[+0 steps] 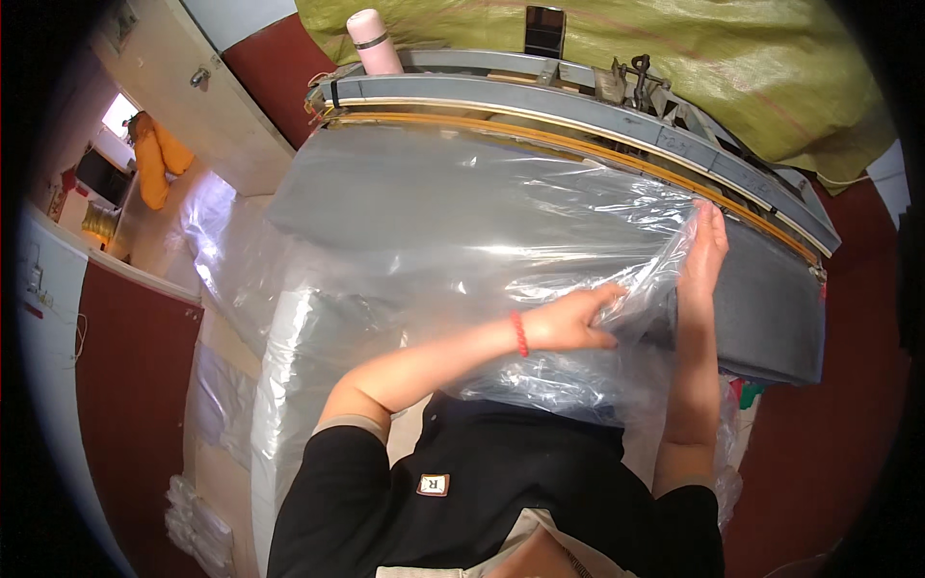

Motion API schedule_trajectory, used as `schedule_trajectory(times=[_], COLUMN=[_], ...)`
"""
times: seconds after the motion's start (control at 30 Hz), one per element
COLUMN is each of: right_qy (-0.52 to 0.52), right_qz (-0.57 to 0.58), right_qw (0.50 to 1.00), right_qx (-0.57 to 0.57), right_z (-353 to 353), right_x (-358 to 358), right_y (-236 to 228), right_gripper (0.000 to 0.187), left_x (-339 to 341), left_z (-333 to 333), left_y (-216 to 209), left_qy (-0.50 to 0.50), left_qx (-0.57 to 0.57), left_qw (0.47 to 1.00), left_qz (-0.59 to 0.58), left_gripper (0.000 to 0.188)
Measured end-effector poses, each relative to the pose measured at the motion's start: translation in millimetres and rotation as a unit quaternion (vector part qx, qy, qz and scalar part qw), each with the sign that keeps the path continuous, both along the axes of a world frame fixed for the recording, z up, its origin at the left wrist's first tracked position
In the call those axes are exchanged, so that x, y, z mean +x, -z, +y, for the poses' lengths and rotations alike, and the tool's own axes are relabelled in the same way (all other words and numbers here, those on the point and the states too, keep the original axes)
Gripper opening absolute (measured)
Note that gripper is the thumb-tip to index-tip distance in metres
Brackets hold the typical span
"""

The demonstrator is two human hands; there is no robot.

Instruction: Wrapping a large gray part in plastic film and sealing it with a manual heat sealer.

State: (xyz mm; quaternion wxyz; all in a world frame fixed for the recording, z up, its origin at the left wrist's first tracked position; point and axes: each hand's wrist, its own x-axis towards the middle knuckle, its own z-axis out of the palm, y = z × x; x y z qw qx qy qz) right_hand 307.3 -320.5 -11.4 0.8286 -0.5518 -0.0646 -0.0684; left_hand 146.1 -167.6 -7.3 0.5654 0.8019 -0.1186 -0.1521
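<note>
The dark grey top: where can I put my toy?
The top's right end, right of the right hand, below the orange strip, looks bare. Crowded: plastic around the left hand; pink bottle and metal frame behind the strip.

From my end I've got a dark grey bench top (776, 313), right end uncovered, with clear plastic film (414, 217) spread over its left and middle, wrinkled and shiny toward the right. Orange strip (549, 132) and grey metal rail (588, 104) run along the far edge. On the floor at lower left I see crumpled clear plastic (199, 525).
</note>
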Motion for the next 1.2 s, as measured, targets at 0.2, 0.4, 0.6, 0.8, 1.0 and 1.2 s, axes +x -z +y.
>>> schedule_trajectory(times=[0.2, 0.4, 0.6, 0.8, 1.0, 1.2], right_qy=[0.074, 0.233, 0.291, 0.348, 0.39, 0.374], right_qz=[0.099, 0.035, 0.024, -0.008, 0.091, 0.177], right_qw=[0.991, 0.963, 0.882, 0.73, 0.606, 0.515], right_qx=[-0.05, -0.13, -0.37, -0.588, -0.687, -0.751], right_z=[-66.6, -244.2, -371.4, -339.0, -385.0, -434.1], right_x=[27.4, 79.6, 104.0, 110.5, 97.0, 69.8], right_y=[29.7, 82.5, 102.8, 80.0, 69.0, 67.3], right_gripper=[0.02, 0.022, 0.034, 0.048, 0.051, 0.048], left_x=[-20.9, -113.5, -182.3, -106.8, -27.5, -47.0], left_z=[7.4, 138.7, 330.7, 376.8, 379.3, 406.7], left_y=[12.9, 19.2, -70.6, -188.2, 4.1, 54.5], left_qy=[0.161, 0.002, -0.314, -0.531, -0.358, -0.358], left_qx=[-0.175, 0.374, 0.513, 0.616, 0.524, 0.541], left_qw=[0.971, 0.923, 0.797, 0.362, 0.699, 0.754], left_qz=[0.013, -0.088, 0.054, -0.456, -0.331, -0.101], left_gripper=[0.023, 0.031, 0.023, 0.021, 0.051, 0.057])
